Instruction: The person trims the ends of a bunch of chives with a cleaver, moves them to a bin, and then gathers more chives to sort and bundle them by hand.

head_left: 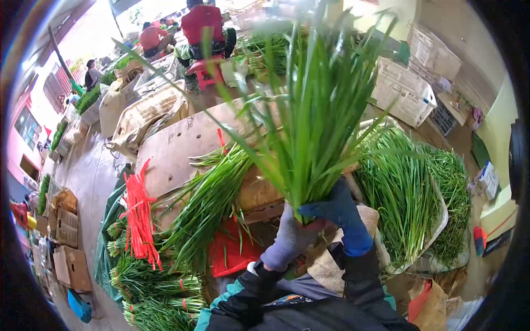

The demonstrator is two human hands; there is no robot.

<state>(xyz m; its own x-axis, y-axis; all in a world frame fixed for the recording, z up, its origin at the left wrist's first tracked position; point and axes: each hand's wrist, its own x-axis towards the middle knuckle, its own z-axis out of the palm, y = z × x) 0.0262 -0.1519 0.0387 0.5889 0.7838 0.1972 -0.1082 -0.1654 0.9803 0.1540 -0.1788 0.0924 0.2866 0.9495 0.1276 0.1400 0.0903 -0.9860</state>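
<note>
A bunch of long green leafy stalks [309, 127] stands upright in front of me, its blurred tips fanning out at the top. My left hand [287, 240], in a light purple-grey glove, is closed round the lower end. My right hand [345, 215], in a blue glove, wraps the same bunch just above and to the right. Loose stalks [212, 193] lie over the wooden board [176, 140] to the left. Red ties [138, 215] hang at the board's left edge. More stalks [395, 193] fill a white crate on the right.
Tied green bundles [160, 292] are piled at lower left, near a red cloth or bag [232, 248]. White crates [403, 91] stand at upper right. People in red [203, 27] sit at the top. A cardboard box [72, 267] is on the left floor.
</note>
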